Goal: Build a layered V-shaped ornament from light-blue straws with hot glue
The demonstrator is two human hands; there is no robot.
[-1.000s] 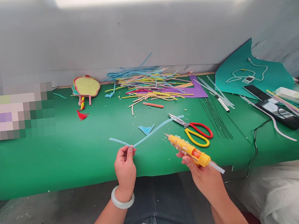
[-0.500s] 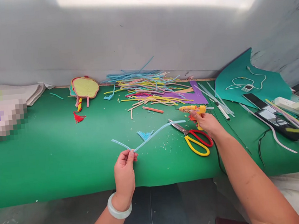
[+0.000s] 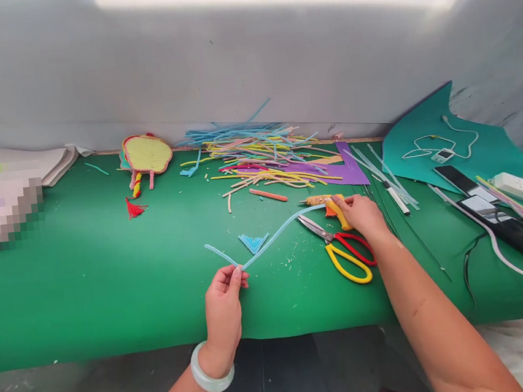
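Observation:
My left hand (image 3: 224,292) pinches a pale blue pipe cleaner (image 3: 272,239) at its bend. Its short arm points up and left, while the long arm reaches right to the glue gun. My right hand (image 3: 362,214) is closed on the back and handle of a yellow hot glue gun (image 3: 335,208), whose nozzle points left; some of its fingers are hidden. Between the hands, a small blue triangular piece (image 3: 253,243) made of short strips lies on the table. Scissors (image 3: 328,236) with one red and one yellow handle lie open just below the glue gun.
Along the wall is a heap of coloured pipe cleaners (image 3: 256,141), partly over purple sheet (image 3: 355,165). A yellow fan-shaped craft (image 3: 148,154) with red tassel stands left. Phones (image 3: 457,180), a power strip (image 3: 514,184) and a teal sheet (image 3: 483,150) occupy the right.
My right hand has shifted its hold on the glue gun, and the gun's nozzle sits a little further left. My left hand keeps its pinch on the pipe cleaner. The view has moved slightly.

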